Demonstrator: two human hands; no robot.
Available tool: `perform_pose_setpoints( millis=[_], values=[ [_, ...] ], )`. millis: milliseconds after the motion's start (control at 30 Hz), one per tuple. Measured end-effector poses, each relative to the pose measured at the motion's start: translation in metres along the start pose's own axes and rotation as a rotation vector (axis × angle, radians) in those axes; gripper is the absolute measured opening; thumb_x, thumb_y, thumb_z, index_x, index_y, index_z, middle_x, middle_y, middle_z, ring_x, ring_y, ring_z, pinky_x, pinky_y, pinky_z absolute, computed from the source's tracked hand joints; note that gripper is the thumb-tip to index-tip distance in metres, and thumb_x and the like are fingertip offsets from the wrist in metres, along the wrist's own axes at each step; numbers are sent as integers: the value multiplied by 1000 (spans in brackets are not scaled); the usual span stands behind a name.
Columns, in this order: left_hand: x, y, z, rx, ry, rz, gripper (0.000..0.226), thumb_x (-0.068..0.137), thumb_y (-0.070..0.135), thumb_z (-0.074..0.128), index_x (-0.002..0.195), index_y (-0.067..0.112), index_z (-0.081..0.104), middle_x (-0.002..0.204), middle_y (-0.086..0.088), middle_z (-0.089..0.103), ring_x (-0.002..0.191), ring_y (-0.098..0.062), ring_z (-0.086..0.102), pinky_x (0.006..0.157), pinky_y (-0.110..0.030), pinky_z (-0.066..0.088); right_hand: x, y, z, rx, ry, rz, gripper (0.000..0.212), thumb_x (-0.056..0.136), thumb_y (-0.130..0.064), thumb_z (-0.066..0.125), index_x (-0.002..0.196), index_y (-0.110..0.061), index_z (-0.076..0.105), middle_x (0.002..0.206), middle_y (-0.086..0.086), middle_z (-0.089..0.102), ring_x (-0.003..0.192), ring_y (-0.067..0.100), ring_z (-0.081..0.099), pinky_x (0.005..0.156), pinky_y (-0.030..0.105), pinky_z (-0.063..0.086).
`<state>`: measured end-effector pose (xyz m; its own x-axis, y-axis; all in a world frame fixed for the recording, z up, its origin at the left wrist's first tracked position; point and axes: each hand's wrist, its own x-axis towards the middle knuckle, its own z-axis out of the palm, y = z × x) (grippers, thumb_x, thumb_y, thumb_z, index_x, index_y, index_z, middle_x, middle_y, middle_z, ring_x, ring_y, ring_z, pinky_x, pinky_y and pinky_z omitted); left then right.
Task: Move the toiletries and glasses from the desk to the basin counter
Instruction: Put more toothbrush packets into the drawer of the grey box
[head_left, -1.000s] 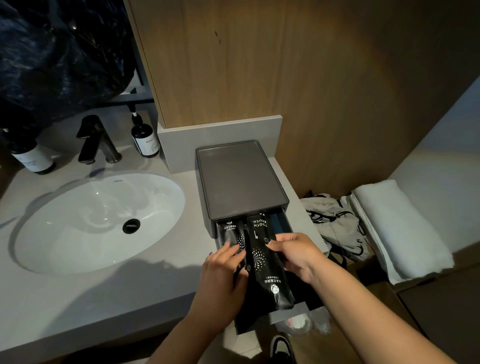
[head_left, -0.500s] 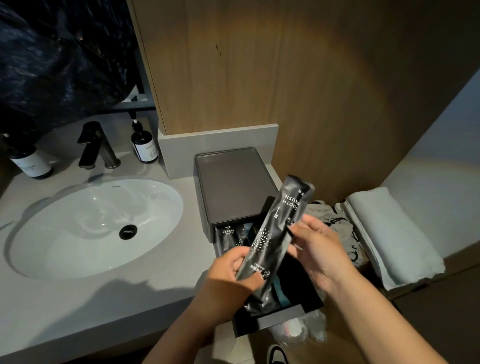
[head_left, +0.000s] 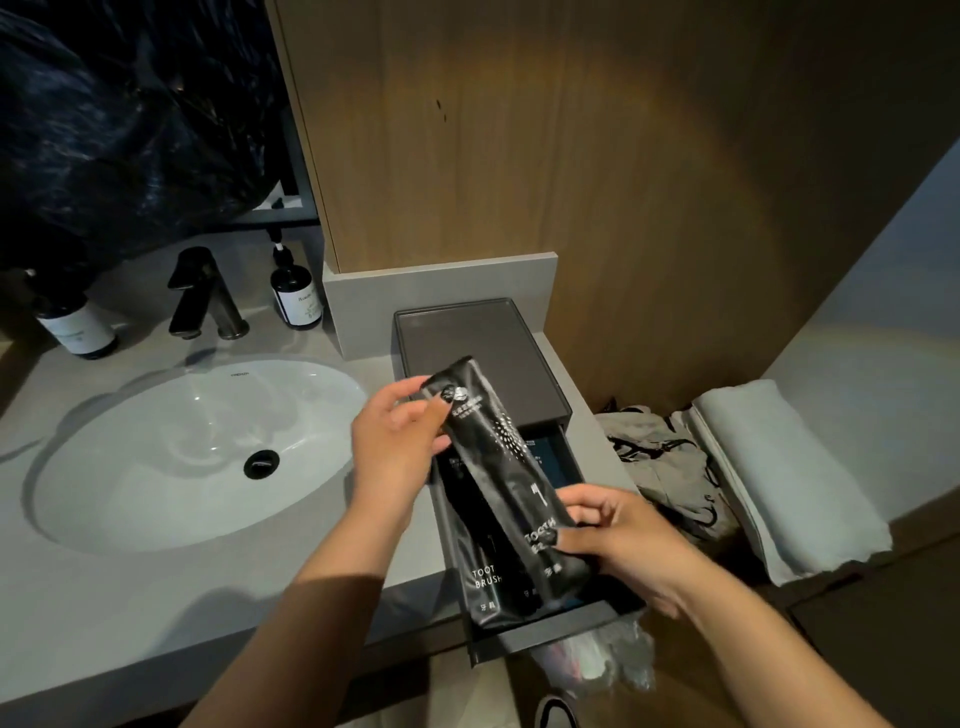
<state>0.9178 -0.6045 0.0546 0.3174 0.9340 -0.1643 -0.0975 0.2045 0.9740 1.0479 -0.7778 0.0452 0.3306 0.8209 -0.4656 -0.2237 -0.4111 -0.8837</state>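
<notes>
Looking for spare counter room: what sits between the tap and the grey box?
In the head view, one dark pump bottle stands between the tap and the box; the grey upstand's corner also juts in there.

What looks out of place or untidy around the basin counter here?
Crumpled grey clothing lies bunched beside the folded towel, and clear plastic wrap hangs below the open drawer. Nothing looks spilled or damaged.
</notes>
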Motion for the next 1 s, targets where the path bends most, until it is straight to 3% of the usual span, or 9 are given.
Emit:
perform_pose_setpoints(
  millis=[100, 167, 233, 300, 367, 467, 567, 700, 1000],
  values=[
    [-8, -11, 16, 37, -90, 33, 29, 84, -1, 64, 107, 16, 63, 77, -8, 71, 65, -13, 66, 55, -22, 52, 1, 5, 16, 19, -35, -24, 31, 83, 9, 62, 107, -9, 69, 105, 21, 71, 98, 40, 65, 94, 58, 43],
    [-17, -23, 18, 86, -165, 19, 29, 86, 1, 65, 111, 15, 63, 78, -8, 72, 63, -11, 67, 54, -21, 52, 1, 6, 16, 54, -55, -22, 31, 83, 9, 62, 108, -9, 68, 103, 19, 72, 93, 33, 67, 89, 52, 48],
    [-27, -39, 12, 190, -229, 14, 25, 90, 9, 62, 113, 18, 62, 83, -2, 75, 75, -13, 72, 66, -28, 58, -2, 7, 6, 84, -70, -2, 33, 82, 9, 63, 110, -8, 68, 99, 19, 72, 87, 28, 69, 80, 41, 55],
    [-32, -55, 0, 421, -280, 119, 24, 95, 21, 54, 117, 27, 60, 88, 7, 74, 84, -7, 70, 78, -31, 57, -5, 11, -13, 104, -83, 59, 37, 80, 13, 62, 113, -4, 67, 97, 21, 72, 86, 29, 70, 79, 40, 55],
    [-31, -66, -13, 832, -328, 354, 27, 96, 31, 47, 121, 36, 56, 100, 14, 71, 95, -4, 66, 88, -32, 52, -7, 17, -35, 90, -82, 149, 39, 79, 15, 62, 115, -1, 65, 100, 25, 71, 87, 31, 71, 83, 43, 54],
    [-27, -74, -19, 1307, -496, 540, 45, 96, 33, 43, 141, 29, 40, 139, 4, 52, 137, -14, 37, 118, -39, 21, -6, 23, -52, -2, -79, 247, 39, 76, 13, 66, 112, 1, 66, 105, 28, 69, 93, 34, 69, 88, 48, 54],
    [-24, -78, -17, 1604, -555, 522, 58, 98, 40, 36, 150, 26, 16, 158, -1, 24, 149, -18, 2, 116, -56, -3, 0, 26, -44, -57, -78, 276, 37, 76, 14, 66, 110, 1, 67, 100, 27, 70, 91, 34, 70, 83, 45, 56],
    [-23, -81, -15, 1751, -547, 444, 62, 98, 47, 24, 152, 22, 7, 161, -7, 8, 148, -23, -13, 111, -64, -8, 22, 28, -20, -71, 9, 257, 29, 83, 14, 59, 102, -5, 71, 88, 17, 74, 76, 25, 71, 71, 36, 57],
    [-20, -78, -10, 1760, -556, 382, 60, 99, 43, 22, 153, 19, 7, 161, -6, 9, 148, -20, -11, 113, -60, -10, 66, 49, 8, -238, 260, 209, 13, 85, -1, 65, 92, -11, 70, 67, -1, 64, 51, 8, 51, 44, 17, 40]
  ],
)
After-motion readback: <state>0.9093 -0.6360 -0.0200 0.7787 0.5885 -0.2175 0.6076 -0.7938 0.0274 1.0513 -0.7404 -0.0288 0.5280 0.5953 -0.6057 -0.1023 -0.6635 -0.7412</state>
